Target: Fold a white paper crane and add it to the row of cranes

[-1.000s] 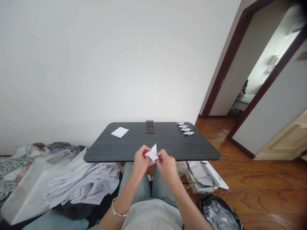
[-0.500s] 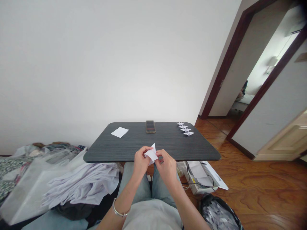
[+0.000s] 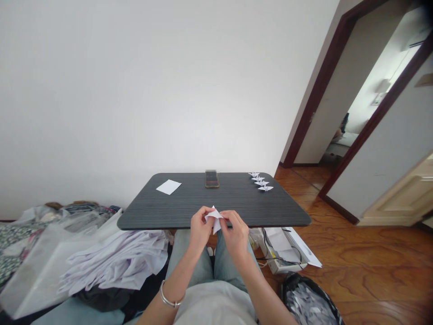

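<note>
A small piece of folded white paper (image 3: 214, 215) is held between both hands, just above the near edge of the dark table (image 3: 182, 210). My left hand (image 3: 200, 224) pinches its left side, while my right hand (image 3: 236, 230) pinches its right side. Pointed flaps stick out at the top and bottom; my fingers cover its sides. Several white paper cranes (image 3: 262, 183) stand in a row at the table's right. On the left lies a flat white paper sheet (image 3: 168, 187).
A phone (image 3: 212, 178) lies at the table's back middle, by the wall. Right of my legs, a white box (image 3: 283, 253) holds papers and cables, with a black bag (image 3: 311, 300) of paper scraps nearer. Piled white cloth (image 3: 118, 259) lies at the left.
The folded paper has been turned and its flaps tilted: the top point stands lower and a point now hangs down below. Both hands have shifted only slightly.
</note>
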### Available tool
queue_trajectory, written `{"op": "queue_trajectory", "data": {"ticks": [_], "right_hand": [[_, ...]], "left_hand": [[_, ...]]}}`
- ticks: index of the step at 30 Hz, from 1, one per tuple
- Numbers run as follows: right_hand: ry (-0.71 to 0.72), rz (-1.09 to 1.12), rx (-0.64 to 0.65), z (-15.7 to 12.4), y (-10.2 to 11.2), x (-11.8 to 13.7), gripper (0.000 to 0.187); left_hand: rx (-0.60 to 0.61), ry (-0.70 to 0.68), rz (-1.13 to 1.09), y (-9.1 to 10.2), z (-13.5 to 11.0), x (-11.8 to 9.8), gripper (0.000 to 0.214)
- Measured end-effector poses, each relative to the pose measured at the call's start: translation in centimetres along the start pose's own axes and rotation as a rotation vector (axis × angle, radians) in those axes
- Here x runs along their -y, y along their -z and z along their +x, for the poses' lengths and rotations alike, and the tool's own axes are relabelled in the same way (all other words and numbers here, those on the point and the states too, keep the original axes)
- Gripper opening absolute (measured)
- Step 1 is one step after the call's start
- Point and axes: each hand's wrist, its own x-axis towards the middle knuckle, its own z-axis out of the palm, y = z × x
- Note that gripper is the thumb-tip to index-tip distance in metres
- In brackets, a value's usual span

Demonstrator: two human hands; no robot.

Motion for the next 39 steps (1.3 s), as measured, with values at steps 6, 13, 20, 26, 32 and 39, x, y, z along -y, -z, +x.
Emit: {"op": "queue_trajectory", "data": {"ticks": [6,13,20,26,32,39], "right_hand": [[-0.148,0.011,0.066,0.1,-0.3,-0.5,0.017],[-0.118,-0.101,0.099,0.6,-0.6,-0.7,0.017],[0.009,-0.065,0.029,0.8,-0.6,0.0,0.02],[-0.096,-0.1,0.024,0.8,-0.7,-0.1,0.015],[-0.197,-0.097,0.042,1.1,-0.8,-0.1,0.016],[-0.247,-0.025,0.128,1.3,-0.6,0.2,0.022]], "left_hand": [[-0.051,-0.072,0.133,-0.1,-0.3,0.5,0.013],[-0.116,-0.161,0.339,-0.3,-0.6,0.5,0.015],[-0.089,-0.142,0.361,-0.1,-0.4,0.6,0.013],[-0.086,-0.125,0.37,-0.2,-0.4,0.6,0.012],[-0.063,-0.12,0.385,-0.1,-0.3,0.7,0.013],[-0.058,-0.132,0.478,0.1,-0.3,0.5,0.014]]}}
